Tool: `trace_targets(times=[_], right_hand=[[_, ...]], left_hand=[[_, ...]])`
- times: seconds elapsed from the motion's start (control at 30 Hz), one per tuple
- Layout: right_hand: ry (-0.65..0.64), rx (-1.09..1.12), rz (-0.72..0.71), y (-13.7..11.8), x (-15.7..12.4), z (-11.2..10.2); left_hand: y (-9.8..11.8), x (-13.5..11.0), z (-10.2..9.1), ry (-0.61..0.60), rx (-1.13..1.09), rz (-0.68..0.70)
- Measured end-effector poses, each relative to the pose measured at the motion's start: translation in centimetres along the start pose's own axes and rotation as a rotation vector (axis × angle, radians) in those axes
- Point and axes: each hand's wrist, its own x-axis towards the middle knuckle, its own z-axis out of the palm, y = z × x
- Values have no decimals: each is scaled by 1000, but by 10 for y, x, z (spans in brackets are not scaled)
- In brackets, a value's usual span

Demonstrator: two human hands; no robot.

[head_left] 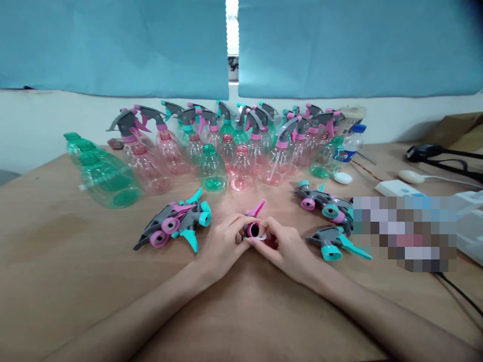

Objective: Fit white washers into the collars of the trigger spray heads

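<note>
One pink-and-grey spray head (250, 230) is held above the table (75, 281), at its near middle. The left hand (225, 239) is clamped on it from the left, the right hand (289, 244) from the right; the fingertips of both nearly meet around the collar. The round, dark collar opening faces the near side. The pink trigger points far and slightly right. Fingers cover most of the grey body, so its full long axis cannot be determined. A small white piece (263, 237) shows beside the collar on the right; its nature is unclear.

To the left lies a pile of spray heads (184, 221), pink and teal collars facing near. To the right, a teal-and-grey spray head (329, 236) lies with its collar facing near, its trigger pointing right. Bottles (242, 168) stand beyond.
</note>
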Motion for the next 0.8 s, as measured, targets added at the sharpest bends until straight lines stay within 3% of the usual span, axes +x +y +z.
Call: trace_targets(times=[0.3,0.53,0.8], right_hand=[[30,277,83,-7,3,-3],[28,518,122,1,4,0],[195,442,153,3,7,-5]], left_hand=[[1,-1,0,95,24,-2],[1,1,0,142,39,-45],[3,1,-2,117,9,-44]])
